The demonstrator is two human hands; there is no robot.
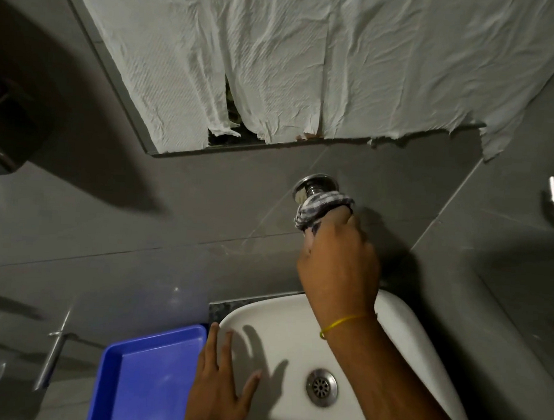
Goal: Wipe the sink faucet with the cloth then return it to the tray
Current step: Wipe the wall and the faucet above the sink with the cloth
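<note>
One blue tray [151, 373] sits left of one white sink [282, 335]. The left hand [218, 389] lies flat, fingers spread, on the sink's rim. One checked cloth [320, 209], bunched in the right hand [337, 264], wraps the single wall-mounted faucet [315, 187], which juts out from the wall.

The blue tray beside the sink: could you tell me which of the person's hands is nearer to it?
Left. The left hand rests flat on the sink rim right beside the blue tray. The right hand is up at the wall faucet, gripping the cloth.
</note>
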